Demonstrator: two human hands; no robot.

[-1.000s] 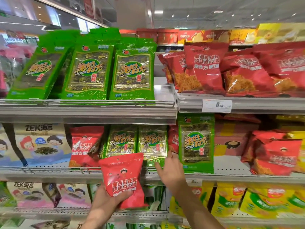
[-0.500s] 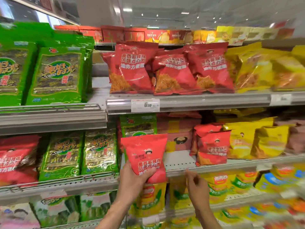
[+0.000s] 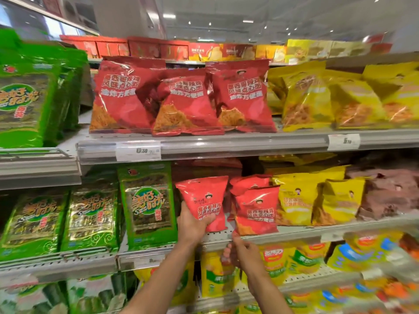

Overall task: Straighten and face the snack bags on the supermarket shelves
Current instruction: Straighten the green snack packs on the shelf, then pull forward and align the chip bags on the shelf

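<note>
Grey metal shelves [image 3: 226,145] run across the whole frame in tiers. In the upper left and along the left side stand tall green seaweed packs [image 3: 27,105], with more of them on the tier below [image 3: 90,218] and one upright pack [image 3: 148,205] just left of centre. On the upper tier at centre, three large red snack bags [image 3: 183,98] lean against one another, facing out, and large yellow bags [image 3: 328,98] fill the upper right beside them. Along the top edge sits a row of red and yellow boxes [image 3: 181,49]. Lower right, the bottom tiers hold blurred yellow, green and blue packets [image 3: 301,257].

On the middle tier, right of centre, small red bags [image 3: 256,209] stand facing out, then small yellow bags [image 3: 317,200], then brown bags [image 3: 390,193] at the right edge. Two price tags [image 3: 138,151] [image 3: 343,141] clip to the upper shelf's front rail.

At the centre of the frame the left hand [image 3: 192,225] holds a small red snack bag [image 3: 204,200] upright, face outward, at the gap between the green pack and the standing red bags; its fingers curl round the bag's lower left corner, thumb on the front. The bag's bottom appears just above the shelf, though contact is hard to judge. Just below, the right hand [image 3: 242,251] hangs in front of the shelf edge with fingers loosely curled, gripping nothing, one fingertip near the lower corner of the neighbouring red bags.
</note>
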